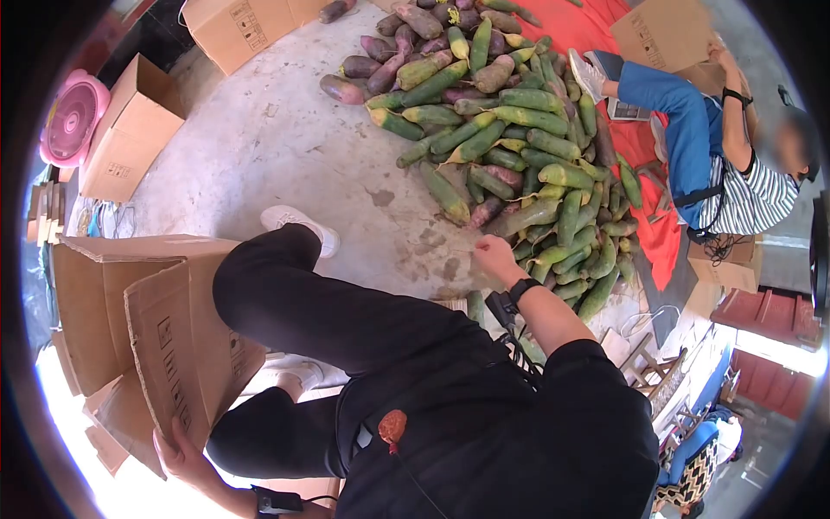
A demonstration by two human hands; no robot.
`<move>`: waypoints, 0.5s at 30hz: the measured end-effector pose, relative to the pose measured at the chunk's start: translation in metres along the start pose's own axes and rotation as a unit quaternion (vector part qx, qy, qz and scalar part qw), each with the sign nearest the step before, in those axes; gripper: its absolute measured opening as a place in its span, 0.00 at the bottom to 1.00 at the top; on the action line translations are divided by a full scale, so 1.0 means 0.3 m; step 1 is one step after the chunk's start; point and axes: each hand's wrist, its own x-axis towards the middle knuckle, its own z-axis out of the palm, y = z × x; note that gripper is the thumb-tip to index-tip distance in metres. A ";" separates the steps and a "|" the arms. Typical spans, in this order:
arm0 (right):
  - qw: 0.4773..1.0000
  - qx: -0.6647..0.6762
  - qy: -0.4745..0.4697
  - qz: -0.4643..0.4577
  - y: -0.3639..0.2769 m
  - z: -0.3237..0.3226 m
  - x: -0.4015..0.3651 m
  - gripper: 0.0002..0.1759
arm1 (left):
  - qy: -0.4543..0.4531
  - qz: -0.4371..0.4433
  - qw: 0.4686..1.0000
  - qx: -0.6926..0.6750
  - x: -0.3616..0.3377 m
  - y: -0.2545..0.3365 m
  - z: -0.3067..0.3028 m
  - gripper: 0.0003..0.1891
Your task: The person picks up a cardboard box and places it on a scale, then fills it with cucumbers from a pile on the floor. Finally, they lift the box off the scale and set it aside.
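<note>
My left hand (183, 456) grips the edge of an open cardboard box (177, 346), which rests against my bent leg. Its thumb lies on the outer face of a flap, and the other fingers are partly hidden behind it. Off to the right, my right hand (496, 258) hangs beside the near edge of a large heap of green radishes (527, 118), some of them purple. Its fingers are curled together; whether anything small is between them I cannot make out. A purple radish (486, 211) lies just beyond that hand.
Another person (752, 164) sits at the right, handling a cardboard box (661, 35). Red sheeting (664, 251) lies under part of the heap. More cartons (134, 130) and a pink fan (74, 118) stand at the left. A wooden stool (653, 363) is at lower right.
</note>
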 end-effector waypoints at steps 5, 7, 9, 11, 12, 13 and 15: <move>0.979 0.002 0.153 0.131 0.120 -0.133 -0.042 0.10 | -0.005 -0.009 1.000 0.007 0.007 -0.033 -0.002 0.10; 0.959 -0.003 0.228 0.170 0.156 -0.214 -0.041 0.12 | -0.005 -0.005 1.000 0.009 0.009 -0.039 -0.001 0.10; 0.948 -0.006 0.239 0.211 0.156 -0.297 -0.053 0.14 | -0.006 -0.003 1.000 0.012 0.010 -0.045 -0.003 0.11; 0.874 -0.108 0.351 0.318 0.153 -0.351 -0.063 0.23 | -0.002 -0.009 1.000 0.017 0.013 -0.050 -0.004 0.12; 0.874 -0.109 0.351 0.318 0.168 -0.367 -0.065 0.23 | -0.003 -0.010 1.000 0.017 0.016 -0.053 -0.005 0.12; 0.868 -0.075 0.323 0.369 0.182 -0.387 -0.063 0.27 | -0.003 -0.002 1.000 0.028 0.019 -0.051 -0.008 0.12; 0.861 -0.043 0.296 0.412 0.204 -0.419 -0.044 0.30 | -0.002 0.000 0.999 0.037 0.021 -0.057 -0.005 0.13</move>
